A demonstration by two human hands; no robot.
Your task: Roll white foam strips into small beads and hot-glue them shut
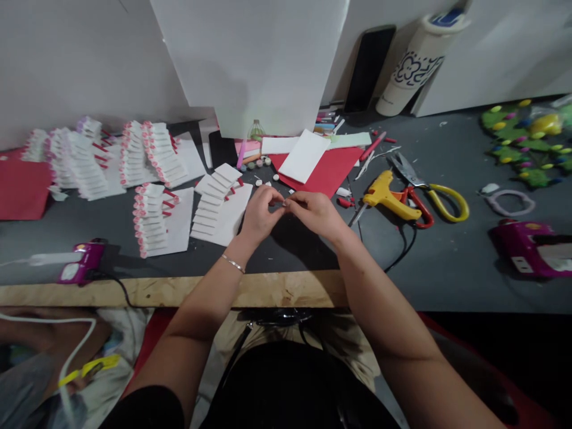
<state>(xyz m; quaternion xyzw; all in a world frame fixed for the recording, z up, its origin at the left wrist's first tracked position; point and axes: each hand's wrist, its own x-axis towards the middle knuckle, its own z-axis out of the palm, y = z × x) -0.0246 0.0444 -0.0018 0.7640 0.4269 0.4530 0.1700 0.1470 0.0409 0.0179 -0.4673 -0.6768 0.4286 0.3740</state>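
My left hand [260, 213] and my right hand [316, 214] meet over the dark table, fingertips pinched together. Between them is something small and pale that I cannot make out. Just left of my left hand lies a white card [235, 213] with a fanned row of folded white paper pieces [210, 205] and red bits on it. Beyond my fingers, a white card [305, 156] rests on a red sheet [343, 170]. Small round beads [259, 183] lie close to my left hand.
More cards with pink-tipped paper rows [149, 217] stand at the left. To the right are a yellow glue gun [388, 193], shears [442, 199] and a purple power block [527, 247]. A phone [370, 68] and a white bottle [409, 68] lean at the back. Another person's legs [36, 339] show lower left.
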